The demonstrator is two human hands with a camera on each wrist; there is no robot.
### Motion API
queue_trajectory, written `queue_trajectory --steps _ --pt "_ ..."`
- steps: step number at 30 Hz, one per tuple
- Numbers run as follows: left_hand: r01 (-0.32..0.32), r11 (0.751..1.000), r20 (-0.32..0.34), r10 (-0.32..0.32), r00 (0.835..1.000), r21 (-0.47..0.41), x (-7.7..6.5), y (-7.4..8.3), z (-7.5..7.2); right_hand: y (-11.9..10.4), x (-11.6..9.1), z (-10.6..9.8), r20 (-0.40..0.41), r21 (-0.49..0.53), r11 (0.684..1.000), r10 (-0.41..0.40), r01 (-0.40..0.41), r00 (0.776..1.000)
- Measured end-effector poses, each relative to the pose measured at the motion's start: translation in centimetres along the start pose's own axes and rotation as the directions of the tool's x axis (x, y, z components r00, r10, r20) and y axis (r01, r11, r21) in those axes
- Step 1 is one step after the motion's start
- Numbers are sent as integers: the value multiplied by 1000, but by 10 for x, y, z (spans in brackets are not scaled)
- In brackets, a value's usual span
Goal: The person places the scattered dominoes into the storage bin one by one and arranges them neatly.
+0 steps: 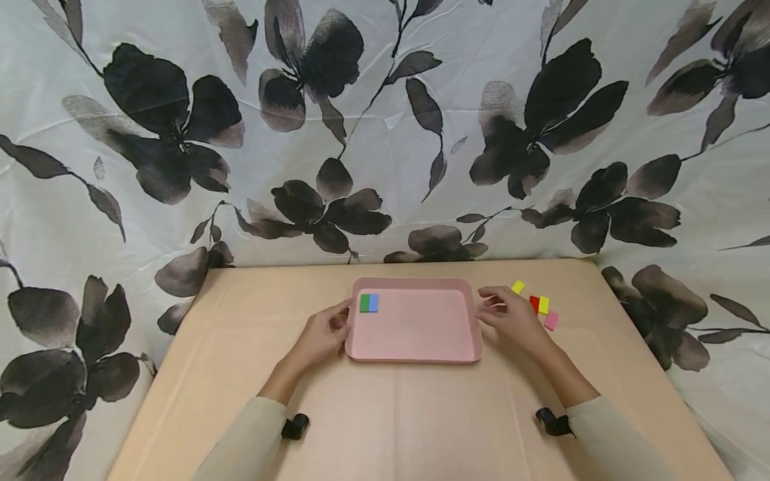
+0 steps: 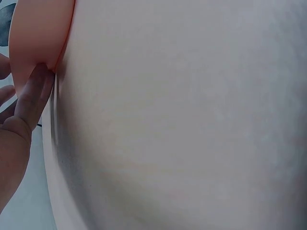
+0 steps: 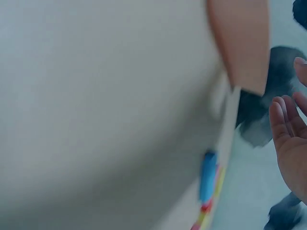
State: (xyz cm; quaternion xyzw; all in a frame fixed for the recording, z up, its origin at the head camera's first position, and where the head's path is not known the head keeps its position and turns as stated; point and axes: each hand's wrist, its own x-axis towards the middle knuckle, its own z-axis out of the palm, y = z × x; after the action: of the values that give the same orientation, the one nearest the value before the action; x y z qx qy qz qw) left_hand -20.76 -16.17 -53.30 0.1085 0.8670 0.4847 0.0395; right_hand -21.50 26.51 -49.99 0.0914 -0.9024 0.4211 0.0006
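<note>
Beige sleeves point(image 1: 252, 434), black wrist cameras point(image 1: 295, 426)

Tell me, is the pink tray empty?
No. The pink tray holds a green block and a blue block, side by side in its far left corner.

Tan table point(image 1: 421, 427) is sitting under and ahead of the hands. White cloth with black flowers point(image 1: 385, 133) is hanging beyond them, apparently draping down both sides; lighting even.
</note>
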Motion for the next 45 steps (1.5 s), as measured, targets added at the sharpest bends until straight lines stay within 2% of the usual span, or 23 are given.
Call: queue_trajectory --steps 6,10,16,26,37,45 --pt "-12 1000 -1 12 1000 -8 2 1 0 32 -15 -17 -35 -80 997 4 -7 999" --pt "-1 1000 -1 1 1000 -10 2 0 0 45 -23 -27 -56 -118 993 -2 -4 998" --pt "7 1000 1 -7 1000 -15 2 -1 2 60 -33 -35 -61 -206 977 36 -48 998" --pt "-8 1000 2 8 1000 -2 1 3 2 63 -44 -33 -64 -280 947 147 -160 987" --pt "-4 1000 4 4 1000 2 -1 1 0 64 -48 -26 -95 -281 930 218 -236 971" --pt "-5 1000 3 5 1000 -6 -3 3 0 60 -48 -24 -99 -295 922 233 -252 968"
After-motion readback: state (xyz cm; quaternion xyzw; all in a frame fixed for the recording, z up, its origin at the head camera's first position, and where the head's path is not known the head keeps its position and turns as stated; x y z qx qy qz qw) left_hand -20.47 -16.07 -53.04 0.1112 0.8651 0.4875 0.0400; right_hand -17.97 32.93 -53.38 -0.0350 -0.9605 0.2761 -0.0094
